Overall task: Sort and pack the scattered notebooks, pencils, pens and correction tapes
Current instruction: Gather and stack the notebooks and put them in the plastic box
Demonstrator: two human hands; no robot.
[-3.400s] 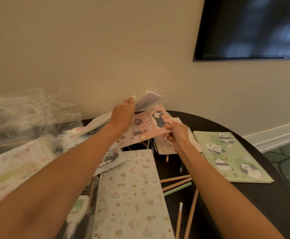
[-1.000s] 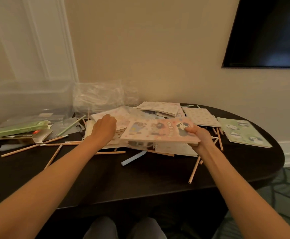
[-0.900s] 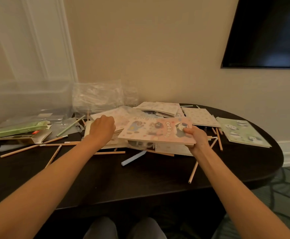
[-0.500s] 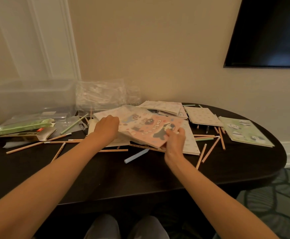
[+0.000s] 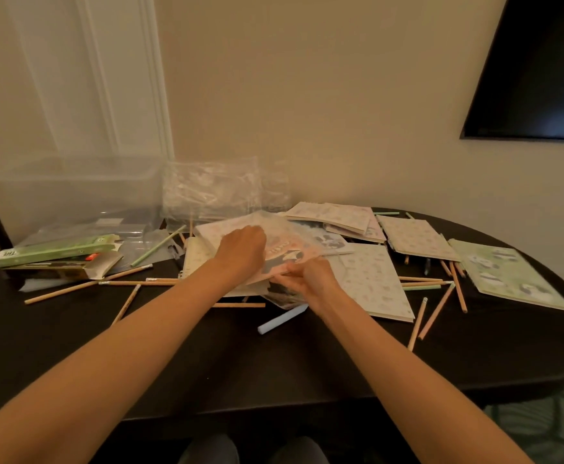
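Only "THE" can be read, on the near end of the green box (image 5: 56, 251) well left of the pink notebook (image 5: 289, 259), whose own lettering is blurred.

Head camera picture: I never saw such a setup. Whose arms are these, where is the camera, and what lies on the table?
No machine here: a person wears one camera on the head, looking down at their own bare arms. The left hand lies on a pile of notebooks; its fingers are hidden. The right hand pinches the near edge of the pink notebook on top. On the dark table lie more notebooks, a green panda notebook, scattered pencils and a clear plastic box.
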